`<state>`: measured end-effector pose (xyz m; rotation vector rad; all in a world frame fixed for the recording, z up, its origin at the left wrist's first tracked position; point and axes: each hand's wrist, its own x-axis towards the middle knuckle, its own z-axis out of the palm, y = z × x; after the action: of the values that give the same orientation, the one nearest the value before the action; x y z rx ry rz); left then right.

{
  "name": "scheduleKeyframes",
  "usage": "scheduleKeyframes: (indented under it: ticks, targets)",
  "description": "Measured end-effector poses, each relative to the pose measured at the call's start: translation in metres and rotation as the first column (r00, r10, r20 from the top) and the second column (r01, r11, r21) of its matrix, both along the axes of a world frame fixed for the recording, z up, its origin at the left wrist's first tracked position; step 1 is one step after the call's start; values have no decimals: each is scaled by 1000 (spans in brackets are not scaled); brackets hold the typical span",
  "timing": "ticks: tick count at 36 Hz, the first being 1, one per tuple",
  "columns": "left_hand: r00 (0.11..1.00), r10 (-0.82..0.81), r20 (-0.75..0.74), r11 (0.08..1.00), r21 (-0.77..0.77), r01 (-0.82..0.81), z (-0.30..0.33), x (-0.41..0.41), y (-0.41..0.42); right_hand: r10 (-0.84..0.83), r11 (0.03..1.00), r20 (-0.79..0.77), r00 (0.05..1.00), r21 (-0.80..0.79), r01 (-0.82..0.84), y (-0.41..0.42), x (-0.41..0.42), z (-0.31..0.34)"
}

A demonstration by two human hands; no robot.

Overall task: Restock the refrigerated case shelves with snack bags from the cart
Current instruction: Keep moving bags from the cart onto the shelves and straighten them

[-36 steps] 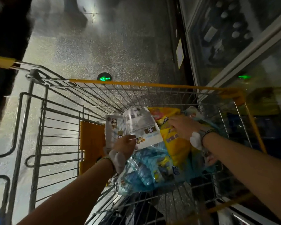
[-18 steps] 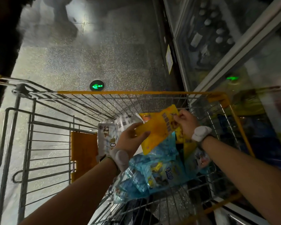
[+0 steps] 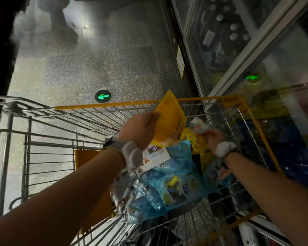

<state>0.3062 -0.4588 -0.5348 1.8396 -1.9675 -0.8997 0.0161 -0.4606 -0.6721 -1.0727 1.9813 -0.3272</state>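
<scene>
- Speckled grey floor (image 3: 64, 71) fills the upper left, with a round green arrow light (image 3: 102, 96) set in it just beyond the cart's far rim.
- Wire cart (image 3: 43, 144) with a yellow rim takes up the lower frame; an orange panel (image 3: 86, 160) stands at its left side.
- Left hand (image 3: 140, 127) is raised above the cart's middle, fingers and thumb pinching the left edge of a yellow bag (image 3: 169, 121), which stands tilted with its top corner above the far rim.
- White bag (image 3: 155, 157) lies just under the left wrist, on a heap of blue bags (image 3: 171, 189) in the cart's near right part.
- Right hand (image 3: 214, 137) is low in the cart's far right corner, fingers curled around a small pale packet (image 3: 198, 126); the grip is blurred.
- Glass-doored case (image 3: 238, 41) runs along the right edge, just beside the cart, with bottles dimly seen behind the glass.
</scene>
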Motion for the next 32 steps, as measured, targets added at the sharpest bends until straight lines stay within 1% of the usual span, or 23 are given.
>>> scheduleKeyframes:
  ticks: [1, 2, 4, 5, 6, 8, 10, 11, 13, 14, 15, 18, 20, 22, 24, 25, 26, 28, 32]
  targets:
    - [999, -13, 51, 1000, -12, 13, -4, 3, 0, 13, 1000, -53, 998, -3, -14, 0, -9, -3]
    - [988, -60, 143, 998, 21, 57, -9, 5, 1, 48, 999, -91, 995, 5, -48, 0, -18, -8]
    - [916, -209, 343, 975, 144, 168, -21, 7, 2, 174, 985, -124, 977, 7, -175, 0, -36, -25]
    - [880, -263, 396, 962, 179, 207, -26, 6, 3, 227, 973, -135, 964, -1, -230, 0, -44, -36]
    - [863, -287, 416, 955, 193, 224, -29, 6, 3, 266, 963, -156, 951, 0, -269, -1, -55, -52]
    - [880, -264, 394, 960, 194, 201, -35, 4, 3, 384, 923, -183, 905, 36, -384, -2, -68, -72]
    - [898, -232, 374, 967, 188, 172, -36, 2, 5, 438, 899, -189, 879, 103, -426, -3, -60, -57]
    - [901, -224, 371, 969, 188, 163, -36, 2, 6, 457, 888, -186, 870, 139, -438, -5, -63, -60]
    - [912, -212, 352, 968, 202, 148, -37, 3, 9, 533, 844, -209, 820, 206, -495, -11, -77, -75]
    - [918, -207, 339, 968, 209, 141, -37, 4, 9, 562, 824, -210, 800, 228, -519, -11, -76, -68]
    - [926, -198, 323, 968, 213, 133, -38, 5, 10, 594, 803, -232, 771, 229, -550, -11, -70, -56]
    - [943, -176, 282, 965, 237, 109, -41, 5, 7, 685, 728, -357, 635, 319, -607, -7, -58, -30]
    - [949, -157, 274, 964, 253, 87, -41, 5, 5, 739, 672, -390, 550, 360, -648, -7, -52, -19]
    - [950, -147, 275, 963, 259, 74, -42, 5, 4, 773, 620, -426, 470, 348, -703, -7, -47, -13]
    - [950, -145, 278, 964, 254, 73, -44, 6, 5, 804, 544, -451, 387, 297, -785, -5, -44, -8]
    - [948, -147, 282, 966, 247, 76, -44, 6, 5, 819, 505, -442, 367, 250, -826, -5, -45, -6]
    - [947, -150, 286, 968, 237, 82, -45, 6, 6, 832, 477, -419, 364, 202, -856, -4, -43, -2]
    - [942, -156, 297, 972, 217, 92, -46, 7, 8, 833, 463, -393, 390, 107, -880, -3, -39, 5]
    - [938, -148, 314, 973, 216, 82, -43, 8, 11, 814, 499, -374, 444, 62, -864, -6, -31, 18]
